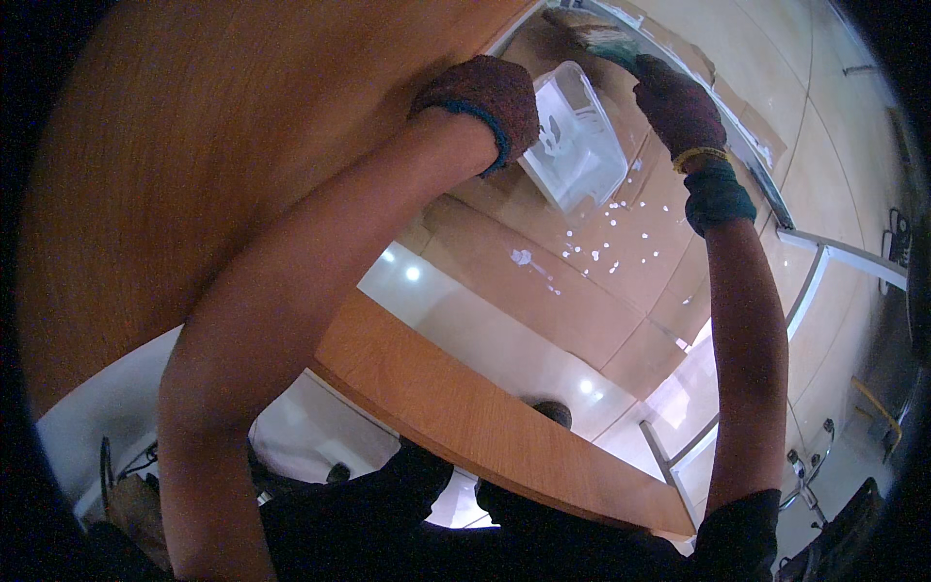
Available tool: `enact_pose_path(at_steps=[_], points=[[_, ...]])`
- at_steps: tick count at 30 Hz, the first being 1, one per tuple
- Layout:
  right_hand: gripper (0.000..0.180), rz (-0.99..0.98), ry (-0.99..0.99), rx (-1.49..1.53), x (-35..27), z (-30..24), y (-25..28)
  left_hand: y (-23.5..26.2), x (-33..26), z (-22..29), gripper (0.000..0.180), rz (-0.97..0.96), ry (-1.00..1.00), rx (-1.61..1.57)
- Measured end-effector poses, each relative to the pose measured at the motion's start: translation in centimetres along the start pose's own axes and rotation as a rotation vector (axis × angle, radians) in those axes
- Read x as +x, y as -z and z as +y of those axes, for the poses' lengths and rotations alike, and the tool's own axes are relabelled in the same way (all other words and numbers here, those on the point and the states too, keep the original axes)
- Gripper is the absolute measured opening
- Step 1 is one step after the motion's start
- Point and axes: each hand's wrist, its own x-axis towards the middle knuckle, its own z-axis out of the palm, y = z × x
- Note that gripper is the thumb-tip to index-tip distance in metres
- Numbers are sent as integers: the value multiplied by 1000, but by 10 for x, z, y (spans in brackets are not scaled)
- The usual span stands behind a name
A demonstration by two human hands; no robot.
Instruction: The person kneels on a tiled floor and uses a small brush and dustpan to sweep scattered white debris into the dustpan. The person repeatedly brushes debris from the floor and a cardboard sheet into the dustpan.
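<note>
My left hand [480,105], in a dark knitted glove, is closed on the rim of a translucent plastic tub [579,145]. White paint coats part of the tub's inside. To the right, my right hand [681,109] wears a similar dark glove with a teal cuff. Its fingers are wrapped round a paintbrush [611,44] that points up and left, beyond the tub. The brush lies close beside a pale metal frame bar [722,102]; whether they touch I cannot tell.
Cardboard sheets [572,315] spotted with white drips cover the floor below. A wooden panel [194,145] fills the left side. Another wooden board [485,417] crosses in front of my body. White metal legs [844,254] stand at the right.
</note>
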Motion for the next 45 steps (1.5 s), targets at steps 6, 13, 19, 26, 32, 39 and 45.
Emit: enact_pose_path(at_steps=[6, 13, 19, 26, 32, 39, 45], points=[[33, -73, -71, -24, 3, -8, 6, 8, -1, 6, 29, -29, 29, -49], [30, -53, -169, -57, 4, -13, 5, -1, 7, 0, 29, 3, 11, -51], [27, -22, -76, 0, -11, -25, 5, 6, 2, 4, 29, -35, -9, -58], [33, -37, -139, 22, 0, -29, -2, 5, 5, 4, 31, -25, -27, -23], [31, -83, -232, -61, -3, -24, -1, -4, 10, 0, 32, -11, -21, -17], [29, -44, -225, -40, -25, -38, 12, 5, 6, 5, 30, -23, -62, -1], [30, 30, -214, -70, -8, -40, 2, -10, 14, -4, 24, 47, -148, 100]])
